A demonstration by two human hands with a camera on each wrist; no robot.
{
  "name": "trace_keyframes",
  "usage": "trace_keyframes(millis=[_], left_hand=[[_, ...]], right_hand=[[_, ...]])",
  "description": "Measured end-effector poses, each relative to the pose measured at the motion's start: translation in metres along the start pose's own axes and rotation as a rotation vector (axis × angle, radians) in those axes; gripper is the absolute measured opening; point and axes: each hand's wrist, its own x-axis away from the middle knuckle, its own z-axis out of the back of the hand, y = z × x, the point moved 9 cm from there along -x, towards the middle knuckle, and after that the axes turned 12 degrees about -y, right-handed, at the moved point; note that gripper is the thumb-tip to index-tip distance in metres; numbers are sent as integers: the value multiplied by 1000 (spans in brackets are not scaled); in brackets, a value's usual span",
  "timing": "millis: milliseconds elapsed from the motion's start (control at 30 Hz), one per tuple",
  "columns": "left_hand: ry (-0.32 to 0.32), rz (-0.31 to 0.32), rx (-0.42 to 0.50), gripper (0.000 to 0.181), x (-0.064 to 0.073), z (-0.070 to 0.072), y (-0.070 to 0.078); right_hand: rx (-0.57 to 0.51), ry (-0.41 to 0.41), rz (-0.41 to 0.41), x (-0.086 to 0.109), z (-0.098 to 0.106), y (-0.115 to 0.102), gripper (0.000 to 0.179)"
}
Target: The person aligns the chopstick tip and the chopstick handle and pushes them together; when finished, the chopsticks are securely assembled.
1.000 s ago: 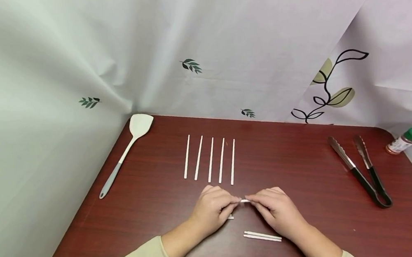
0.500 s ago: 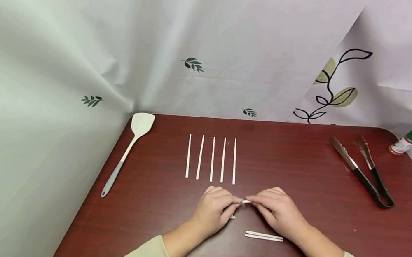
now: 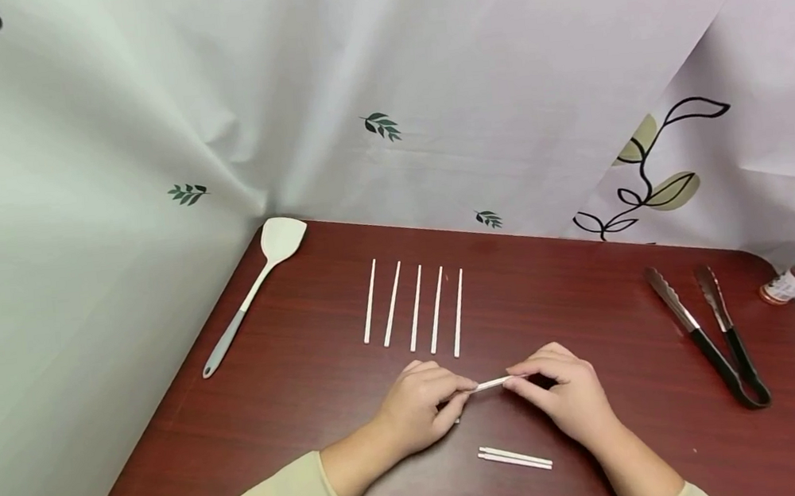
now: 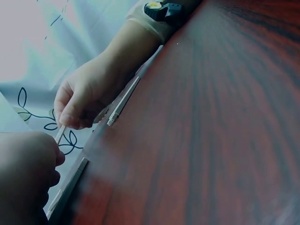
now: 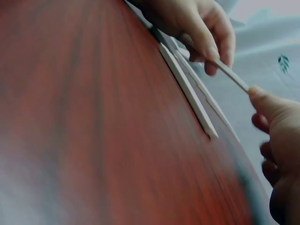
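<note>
A thin white stick [image 3: 493, 383] is held between both hands above the table. My left hand [image 3: 423, 409] pinches its left part between thumb and forefinger, and my right hand [image 3: 565, 391] pinches the right part. In the right wrist view a bare length of the stick [image 5: 232, 76] stretches between the two thumbs. Below the left fingers, the end of another white stick [image 3: 457, 421] peeks out, mostly hidden. Two white sticks [image 3: 515, 460] lie side by side in front of the right hand. Farther back, several white sticks [image 3: 415, 310] lie spaced in a row.
A white spatula [image 3: 282, 239] with a grey handle lies along the left side of the dark red table [image 3: 554, 305]. Black-handled metal tongs [image 3: 709, 346] rest spread on the right. Near the right edge stands a green-capped spice bottle [image 3: 789, 284]. Patterned white cloth hangs behind.
My right hand has moved to the right, away from the left hand, and more of the held stick shows between them. The whole head view has shifted slightly.
</note>
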Motion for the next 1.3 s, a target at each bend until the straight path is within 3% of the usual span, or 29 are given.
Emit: trace_keyframes(millis=[167,367,467,600,733,867,1100,1300], left_hand=[[-53,-32,-30,22,-1,-7,2],[-123,-102,-54,25,-6,-13,8],[-191,-131,-70,37,-8,-19,10],[-287,-141,-72,53,-12,-28,10],[-348,-92,-89,53,-20,-34,5],[-373,-9,-154,50,-27,-39,-4],[-394,118,-299,49,-37,-48,-17],[-432,176,-354,50,-40,-52,-23]], right_hand=[[-257,47,-182,3,6,26,30],[-460,65,-288,-6,9,44,36],[-561,71,-342,-11,8,54,42],[-628,68,-349,-21,6,61,43],[-536,53,-382,-31,6,68,37],[-361,14,-436,-47,5,78,30],[-24,-201,-483,-79,-5,90,44],[70,-314,-462,-97,-13,99,47]])
